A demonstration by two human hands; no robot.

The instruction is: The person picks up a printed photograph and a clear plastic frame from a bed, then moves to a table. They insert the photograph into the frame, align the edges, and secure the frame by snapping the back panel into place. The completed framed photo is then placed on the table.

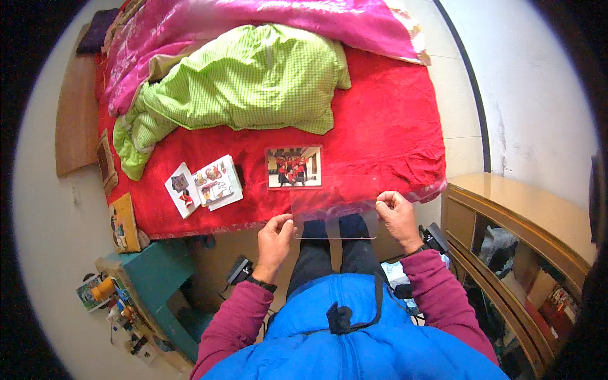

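Note:
Between my two hands a clear, rectangular plastic sheet (335, 221) is held out over the near edge of the bed, and my legs show through it. My left hand (276, 239) pinches its left edge between thumb and fingers. At the opposite edge, my right hand (398, 217) grips the sheet near its upper right part. Just beyond the sheet, a group photo (294, 167) of people in red lies flat on the red bedcover (386, 114). Left of that photo rests a stack of white printed cards or photos (216, 183), with some spread out beside it.
A green checked quilt (240, 82) and a pink cover (354, 22) are heaped at the bed's far side. A teal cabinet (152, 272) stands at lower left. To the right is a wooden cabinet (506, 218) with glass panels. Small boxes hang by both wrists.

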